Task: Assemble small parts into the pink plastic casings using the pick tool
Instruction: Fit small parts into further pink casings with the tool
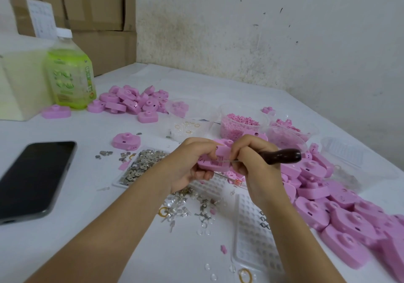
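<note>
While the left hand [188, 164] cradles a pink casing [213, 162] just above the surface [109, 228], fingers curled under it and thumb across the top so its open recess faces up, the right hand [253, 160] grips a pick tool [282, 156] by its dark wooden handle, with the thin metal point laid into that recess. The hold looks meant to steady the casing against the push of the point, most likely as a small part is seated; the part itself is too small to make out.

Supplies lie within easy reach. A tray of metal pieces [142, 164] sits just left of the hands, and loose clips and clear bits are scattered nearer the worker. A dimpled clear tray [253, 239] lies near right, and tubs of pink bits [240, 123] stand just beyond. One heap of casings [135, 101] sits far left and a larger heap [338, 199] runs along the right; which is finished cannot be told.

A dark phone [32, 177] lies at left, with a green bottle [70, 75] standing beyond it. Cardboard boxes [87, 9] are stacked in the far corner against a stained white wall [262, 31].
</note>
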